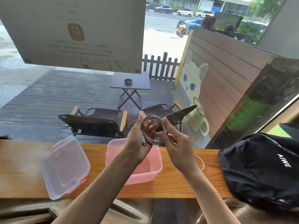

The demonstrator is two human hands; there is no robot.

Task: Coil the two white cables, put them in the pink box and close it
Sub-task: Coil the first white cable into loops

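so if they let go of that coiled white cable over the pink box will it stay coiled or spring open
The white cable probably loosens: its loops look springy and nothing visibly ties them, with only the left hand and right hand holding it. It looks light and floppy, so the walls of the pink box should contain it.

Both hands hold a coiled white cable above the open pink box.

The left hand (137, 139) and right hand (175, 143) each have a grip on the looped white cable (155, 128), raised over the pink box (113, 152) on the wooden desk (19, 167). The clear lid (64, 165) lies left of the box; a second white cable (201, 162) and a black bag (262, 172) lie to the right.
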